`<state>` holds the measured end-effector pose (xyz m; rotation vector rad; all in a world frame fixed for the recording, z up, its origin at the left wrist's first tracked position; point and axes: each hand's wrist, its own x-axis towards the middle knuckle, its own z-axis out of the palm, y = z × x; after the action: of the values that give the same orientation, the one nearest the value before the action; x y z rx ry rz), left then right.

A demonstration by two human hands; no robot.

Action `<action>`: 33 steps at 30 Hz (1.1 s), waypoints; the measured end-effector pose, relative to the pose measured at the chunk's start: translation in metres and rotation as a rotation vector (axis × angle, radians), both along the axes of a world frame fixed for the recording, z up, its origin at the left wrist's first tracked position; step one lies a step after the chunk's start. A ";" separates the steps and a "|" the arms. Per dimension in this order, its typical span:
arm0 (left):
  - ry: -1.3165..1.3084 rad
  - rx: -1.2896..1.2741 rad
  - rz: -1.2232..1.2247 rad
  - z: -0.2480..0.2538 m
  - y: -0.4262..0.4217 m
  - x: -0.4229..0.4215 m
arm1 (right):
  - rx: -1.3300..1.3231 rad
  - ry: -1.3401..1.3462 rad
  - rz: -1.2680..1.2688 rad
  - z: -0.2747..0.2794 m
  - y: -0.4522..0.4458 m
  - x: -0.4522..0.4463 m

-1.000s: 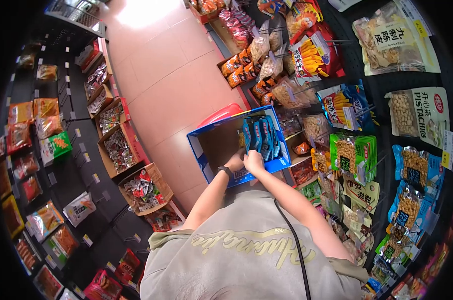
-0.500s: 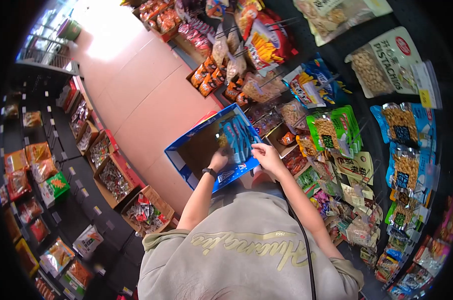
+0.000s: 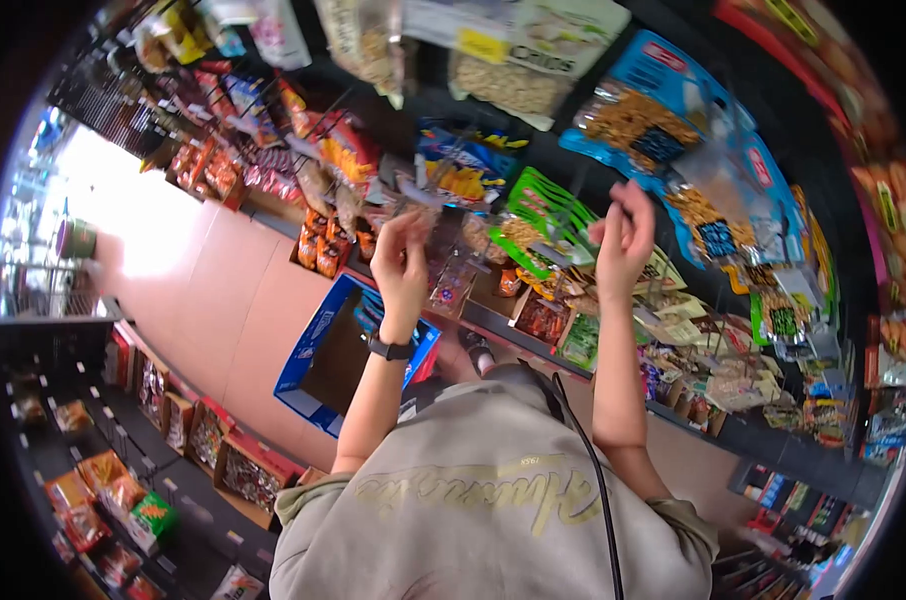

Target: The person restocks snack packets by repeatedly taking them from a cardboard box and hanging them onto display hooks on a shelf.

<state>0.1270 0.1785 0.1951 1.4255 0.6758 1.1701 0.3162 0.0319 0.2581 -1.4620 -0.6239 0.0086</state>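
Note:
My left hand [image 3: 401,270], with a dark watch on the wrist, is raised in front of the hanging snack bags, fingers bent and apart with nothing visible in them. To the right, my right hand [image 3: 625,240] is also raised and open, its fingers spread near the green bags [image 3: 548,225] and below the blue nut bags [image 3: 641,115]. Under my left forearm is an open blue cardboard box [image 3: 303,355], partly hidden by the arm. A few blue packets [image 3: 369,312] show at its far side.
Snack racks run along the right, with blue chip bags [image 3: 463,165] and an oats bag [image 3: 528,65] on hooks. Small display boxes [image 3: 543,318] line the lower shelf. Another shelf with packets [image 3: 83,480] stands left, across the tiled floor [image 3: 213,270]. A black cable [image 3: 598,450] crosses my shirt.
Both hands have left the blue box and risen toward the hanging bags. The view has turned right, and the box now appears further left.

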 end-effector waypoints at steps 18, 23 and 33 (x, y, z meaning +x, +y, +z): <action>-0.151 0.108 -0.337 0.036 -0.011 0.241 | -0.198 -0.099 -0.106 -0.011 -0.009 0.114; -0.086 0.061 -0.335 0.059 -0.025 0.236 | -0.135 -0.168 -0.143 -0.006 -0.006 0.114; -0.111 0.280 -0.106 0.084 -0.026 0.177 | -0.039 0.189 0.149 0.012 -0.035 0.082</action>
<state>0.3038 0.1524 0.2796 1.5945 0.3637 1.2860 0.3983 -0.0031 0.2697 -1.4296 -0.5789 0.2731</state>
